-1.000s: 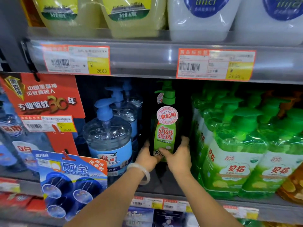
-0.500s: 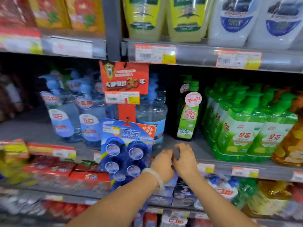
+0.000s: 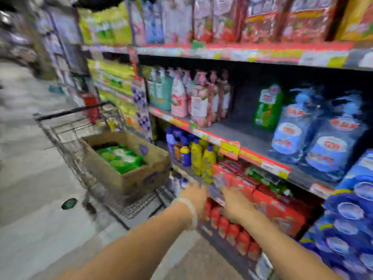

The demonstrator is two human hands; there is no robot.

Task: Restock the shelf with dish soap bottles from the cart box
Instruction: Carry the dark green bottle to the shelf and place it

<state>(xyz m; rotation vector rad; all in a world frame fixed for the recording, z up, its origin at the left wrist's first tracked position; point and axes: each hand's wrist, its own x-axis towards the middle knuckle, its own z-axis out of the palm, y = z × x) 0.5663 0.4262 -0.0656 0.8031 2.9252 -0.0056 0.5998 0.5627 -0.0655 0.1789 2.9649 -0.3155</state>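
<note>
1. The dish soap bottles (image 3: 121, 158) show as a blurred cluster of bright green with pale white patches, packed close together inside the cardboard box (image 3: 113, 174). Blur hides caps and labels.
2. Which way those bottles point, and whether they stand or lie, I cannot tell; only a green mass shows through the open top of the box.
3. The box is brown, open-topped, with a bluish mark on its right wall. Its long axis runs from near right to far left. It sits in the basket of the wire cart (image 3: 66, 138), which stands on the grey floor (image 3: 30, 178) to the left of the shelving.
4. One green bottle (image 3: 267, 107) stands upright on the middle shelf (image 3: 242, 136), long axis vertical, its top uppermost. It is just left of the blue bottles (image 3: 323, 134) and well apart from the pink bottles (image 3: 199, 102) farther left.
5. The left hand (image 3: 192, 196), with a pale bangle (image 3: 190, 211) on its wrist, is stretched forward near the lower shelf edge, holding nothing visible.
6. The right hand (image 3: 235, 203) is just beside it to the right, in front of the red packs (image 3: 272, 201). Blur keeps me from telling how its fingers lie or whether they touch anything.
7. The two hands are close together but apart, both well away from the box.
</note>
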